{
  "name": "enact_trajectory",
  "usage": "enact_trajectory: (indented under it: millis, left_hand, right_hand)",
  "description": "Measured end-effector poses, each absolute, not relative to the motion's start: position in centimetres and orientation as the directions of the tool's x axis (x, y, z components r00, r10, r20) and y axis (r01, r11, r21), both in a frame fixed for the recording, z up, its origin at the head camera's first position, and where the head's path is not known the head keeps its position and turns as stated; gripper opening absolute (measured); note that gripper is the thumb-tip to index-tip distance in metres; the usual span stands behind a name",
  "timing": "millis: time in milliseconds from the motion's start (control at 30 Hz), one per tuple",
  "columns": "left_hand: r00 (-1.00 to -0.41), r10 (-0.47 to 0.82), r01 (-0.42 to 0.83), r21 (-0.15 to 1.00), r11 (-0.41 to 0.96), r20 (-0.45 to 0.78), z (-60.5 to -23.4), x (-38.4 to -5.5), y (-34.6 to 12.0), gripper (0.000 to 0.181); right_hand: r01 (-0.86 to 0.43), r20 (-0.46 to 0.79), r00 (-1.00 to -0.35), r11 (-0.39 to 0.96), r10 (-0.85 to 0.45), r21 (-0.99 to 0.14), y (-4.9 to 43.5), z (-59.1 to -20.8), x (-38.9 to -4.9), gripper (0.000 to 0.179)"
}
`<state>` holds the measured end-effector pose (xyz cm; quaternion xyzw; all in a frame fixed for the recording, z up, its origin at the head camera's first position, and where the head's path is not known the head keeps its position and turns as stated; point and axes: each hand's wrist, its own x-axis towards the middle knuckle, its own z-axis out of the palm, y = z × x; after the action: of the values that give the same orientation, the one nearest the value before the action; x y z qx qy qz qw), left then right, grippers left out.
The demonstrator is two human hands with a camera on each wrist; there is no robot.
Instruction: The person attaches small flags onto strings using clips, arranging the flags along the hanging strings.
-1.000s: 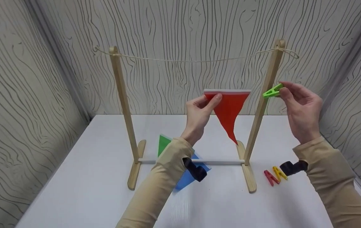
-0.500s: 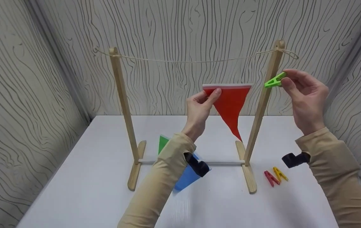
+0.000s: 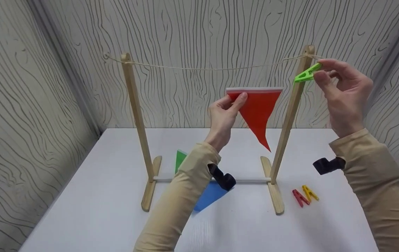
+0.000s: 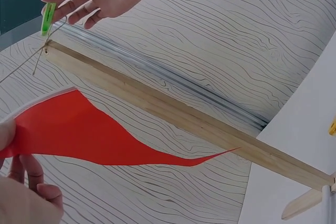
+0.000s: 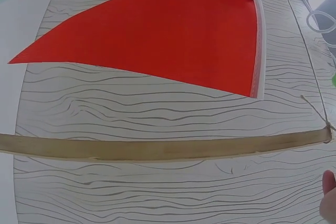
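My left hand [image 3: 224, 113] pinches a red triangular pennant [image 3: 258, 108] near the left end of its white top band. The pennant hangs point down, below a thin string [image 3: 199, 68] strung between two wooden posts. In my right hand [image 3: 348, 89] a green clothespin [image 3: 307, 73] is pinched between thumb and fingers, in front of the right post [image 3: 292, 115] near its top. From the left wrist view, the green clothespin [image 4: 48, 19] appears close to the knot at the post's end. The right wrist view shows the red pennant [image 5: 173, 35] broadside, with the left fingertips on its band.
A red clothespin [image 3: 300, 198] and a yellow clothespin [image 3: 310, 193] lie on the white table [image 3: 91, 210] right of the stand. A blue pennant [image 3: 210, 196] and a green pennant [image 3: 180, 159] lie by the stand's crossbar [image 3: 251, 181], partly covered by my left arm. The left post [image 3: 136, 119] stands opposite.
My right hand has risen with the green clothespin toward the top of the right post. The left hand has lifted the red pennant a little higher, slightly right.
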<state>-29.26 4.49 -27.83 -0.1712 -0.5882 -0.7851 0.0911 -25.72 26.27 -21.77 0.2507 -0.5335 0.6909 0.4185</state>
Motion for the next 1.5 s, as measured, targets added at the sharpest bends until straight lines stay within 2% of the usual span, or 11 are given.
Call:
enact_trajectory:
  millis: [133, 367, 500, 767, 1067, 1500]
  left_hand:
    - [-0.924, 0.064, 0.343, 0.892, -0.294, 0.376, -27.7, -29.3, 4.7, 0.026]
    - [-0.925, 0.055, 0.347, 0.893, -0.287, 0.377, -27.3, -29.4, 5.2, 0.026]
    - [-0.926, 0.049, 0.348, 0.897, -0.272, 0.374, -27.1, -29.5, 5.3, 0.026]
    - [-0.922, 0.059, 0.349, 0.887, -0.301, 0.383, -26.8, -29.6, 5.6, 0.027]
    - [-0.924, 0.047, 0.342, 0.878, -0.333, 0.378, -25.9, -29.8, 6.3, 0.026]
    - [-0.930, 0.035, 0.328, 0.870, -0.368, 0.366, -24.8, -29.9, 7.2, 0.025]
  right_hand:
    - [-0.856, 0.812, -0.490, 0.001, 0.318, -0.517, 25.9, -20.9, -25.6, 0.024]
    - [-0.826, 0.843, -0.442, 0.227, 0.307, -0.516, 25.8, -19.6, -25.9, 0.021]
    - [-0.801, 0.850, -0.441, 0.300, 0.289, -0.518, 25.9, -19.0, -26.2, 0.020]
    - [-0.790, 0.869, -0.452, 0.363, 0.200, -0.494, 26.8, -18.3, -27.8, 0.024]
    - [-0.722, 0.834, -0.532, 0.434, 0.150, -0.539, 26.7, -17.1, -28.6, 0.021]
    - [-0.669, 0.789, -0.605, 0.470, 0.105, -0.576, 26.5, -16.1, -29.1, 0.022]
